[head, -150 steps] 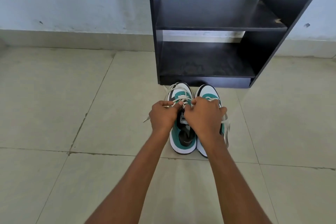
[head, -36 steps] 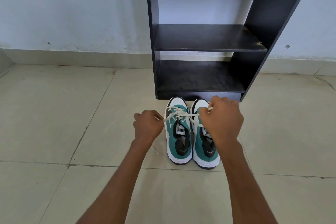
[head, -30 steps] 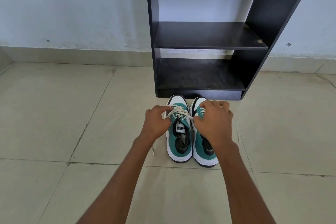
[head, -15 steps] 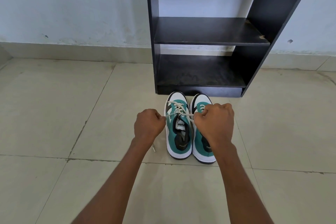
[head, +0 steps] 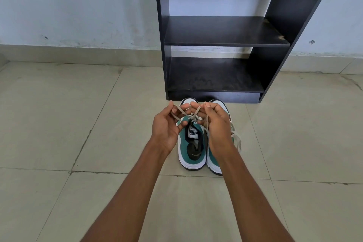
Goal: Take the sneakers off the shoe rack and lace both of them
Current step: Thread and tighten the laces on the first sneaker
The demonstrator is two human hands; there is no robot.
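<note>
Two teal and white sneakers stand side by side on the floor, toes toward the rack: the left sneaker (head: 193,153) and the right sneaker (head: 215,163), which my right hand mostly hides. My left hand (head: 167,125) and my right hand (head: 214,124) meet above the left sneaker's tongue. Each hand pinches a strand of its cream lace (head: 177,114), looped between the fingertips. A loose lace of the right sneaker (head: 235,137) hangs down at its right side.
A black shoe rack (head: 225,41) with bare shelves stands against the pale wall, directly behind the sneakers. Beige floor tiles (head: 78,124) spread out on all sides.
My hands had pulled the lace ends out sideways as fists. They have now come together over the left sneaker, palms turned inward, with the lace looped between the fingers.
</note>
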